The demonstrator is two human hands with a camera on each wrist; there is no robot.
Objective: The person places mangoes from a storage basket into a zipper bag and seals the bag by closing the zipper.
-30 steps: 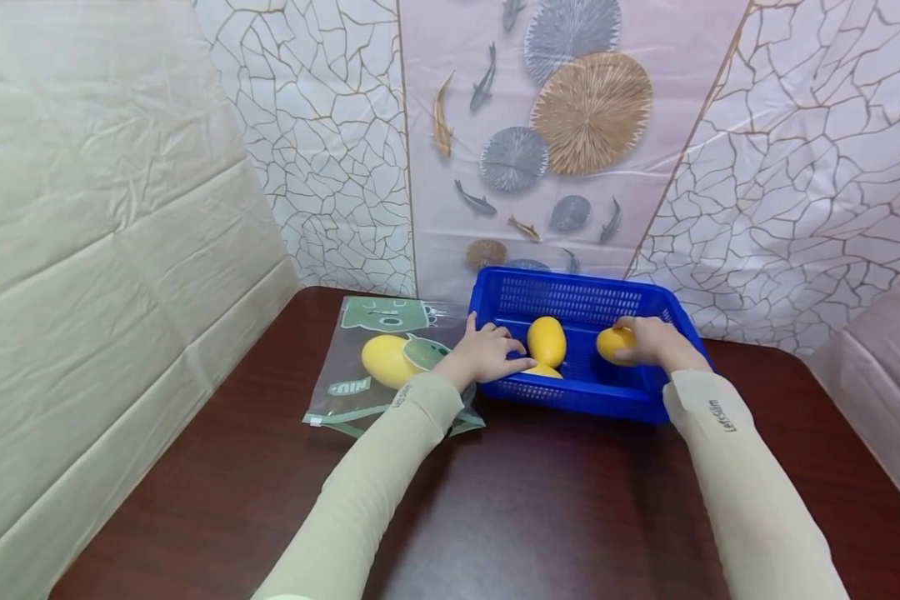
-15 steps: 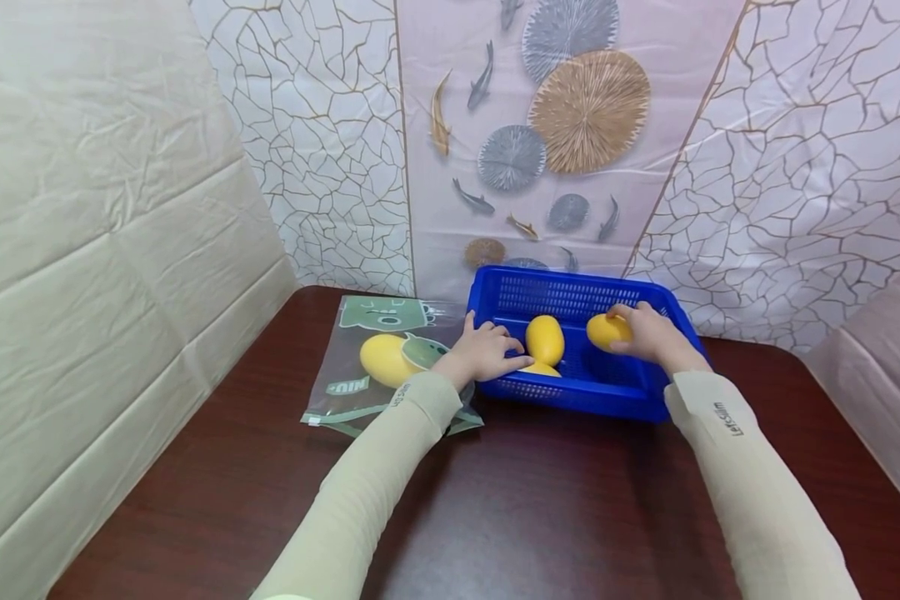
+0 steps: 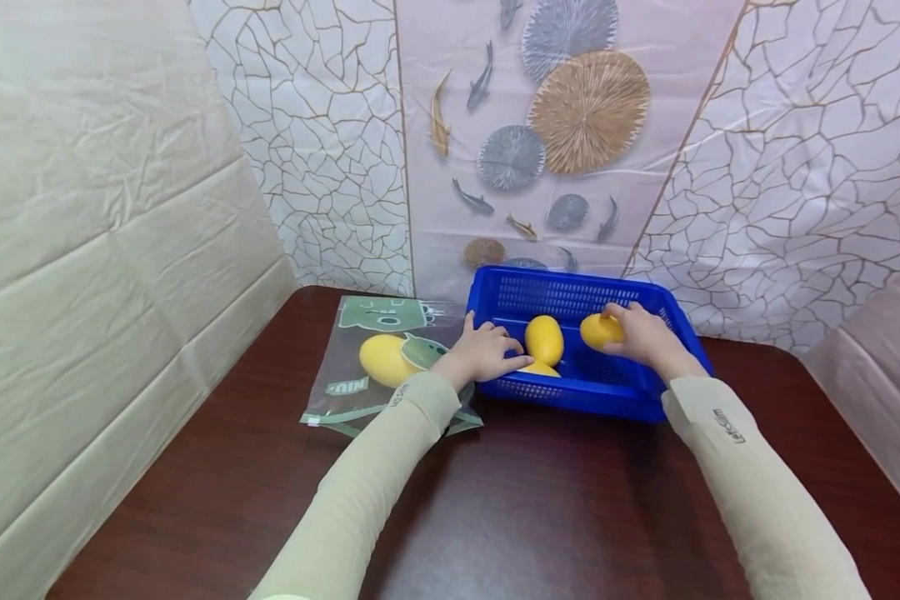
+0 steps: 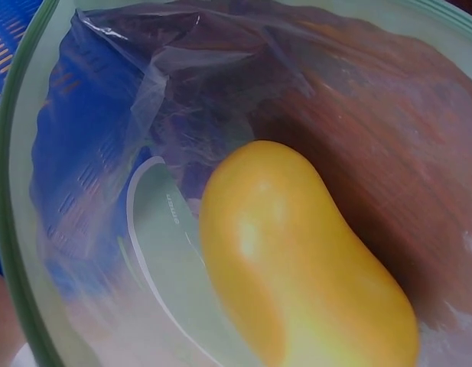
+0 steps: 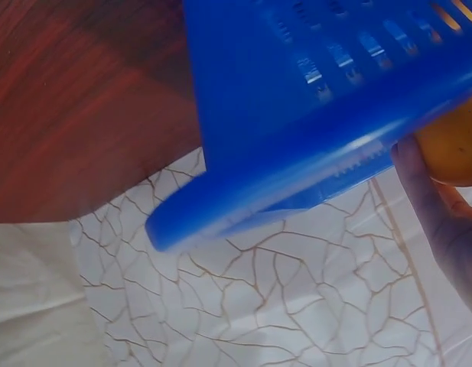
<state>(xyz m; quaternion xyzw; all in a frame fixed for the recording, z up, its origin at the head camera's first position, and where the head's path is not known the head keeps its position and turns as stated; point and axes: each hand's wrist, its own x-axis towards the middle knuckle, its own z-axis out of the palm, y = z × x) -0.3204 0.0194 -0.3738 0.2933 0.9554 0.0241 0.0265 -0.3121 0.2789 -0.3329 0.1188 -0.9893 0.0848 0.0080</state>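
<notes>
In the head view, a blue plastic basket (image 3: 592, 402) stands at the back of the table. My right hand (image 3: 648, 340) grips a yellow mango (image 3: 598, 332) inside it; part of that mango (image 5: 454, 145) and the fingers (image 5: 434, 206) show in the right wrist view. My left hand (image 3: 483, 354) lies over the basket's left end, fingers spread and thumb reaching inside. Beyond its fingertips is an upright mango (image 3: 544, 340); another mango (image 3: 542, 369) is partly hidden below the thumb. A clear zip bag (image 3: 337, 358) with one mango (image 4: 289, 245) in it lies under my left wrist.
The dark wooden table (image 3: 555, 500) runs in front of the basket and bag. Behind the basket hangs a patterned cloth (image 3: 457, 233), and a cream cloth wall (image 3: 120, 250) lines the left side. The bag's green-edged mouth (image 3: 345, 427) faces the near side.
My right hand has moved left within the basket with the mango, bringing it closer to the upright one. The left hand and the bag have stayed in place.
</notes>
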